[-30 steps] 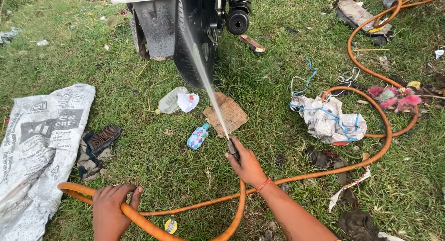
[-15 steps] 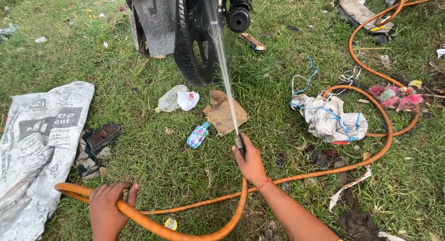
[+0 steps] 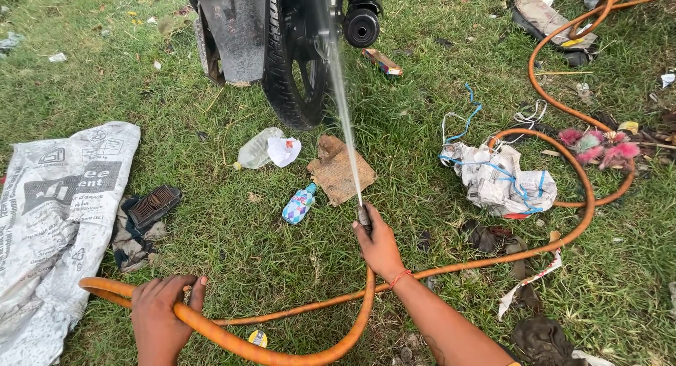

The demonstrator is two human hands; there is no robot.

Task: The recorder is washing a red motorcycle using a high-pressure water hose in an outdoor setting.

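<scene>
— Two hands, both on the same orange hose (image 3: pixel 563 232)?

— Yes. The right hand (image 3: pixel 379 245) is closed around the nozzle (image 3: pixel 364 216) at the hose's end, pointing it up and away. The left hand (image 3: pixel 160 322) is wrapped around the hose lower down, near the bottom left, where the hose bends on the grass (image 3: pixel 232 246).

— Where does the water go?

— A thin water jet (image 3: pixel 343 112) runs from the nozzle to the motorcycle's rear wheel (image 3: pixel 296 70), at the top of the view.

— And the hose itself?

— It loops from the left hand under the right forearm, then curves away right and up to the top corner.

— What lies around?

— A small blue patterned bottle (image 3: pixel 299 203) and a piece of cardboard (image 3: pixel 339 170) just left of the jet, a clear plastic bottle (image 3: pixel 255 150) by the wheel, a printed sack (image 3: pixel 53 218) far left, and a bundle of newspaper tied with blue string (image 3: pixel 503 183) to the right.
</scene>
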